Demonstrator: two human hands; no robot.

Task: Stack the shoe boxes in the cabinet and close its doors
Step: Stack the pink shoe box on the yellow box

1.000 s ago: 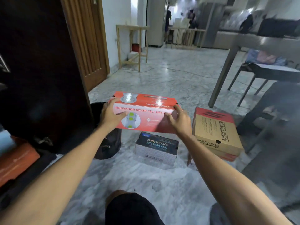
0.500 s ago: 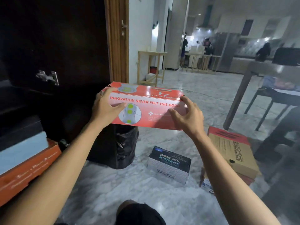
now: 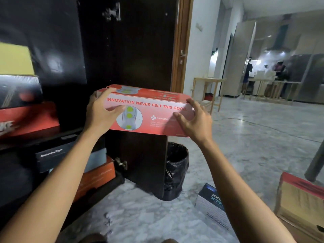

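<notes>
Gripping the red shoe box [image 3: 149, 113]: left hand [image 3: 100, 112] and right hand [image 3: 194, 120], grip holding its ends, hovering over marble floor [image 3: 245, 146] beside dark cabinet [image 3: 52, 50].

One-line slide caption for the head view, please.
Both hands, left hand and right hand, hold a red shoe box before the open cabinet.

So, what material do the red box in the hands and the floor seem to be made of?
The red box looks like thin printed cardboard with a slightly glossy coating: folded edges, a small flap at its corner, printed lettering. The floor looks like polished marble or marble-look tile: grey veining and mirror-like reflections. Which of the two cannot be told.
</notes>
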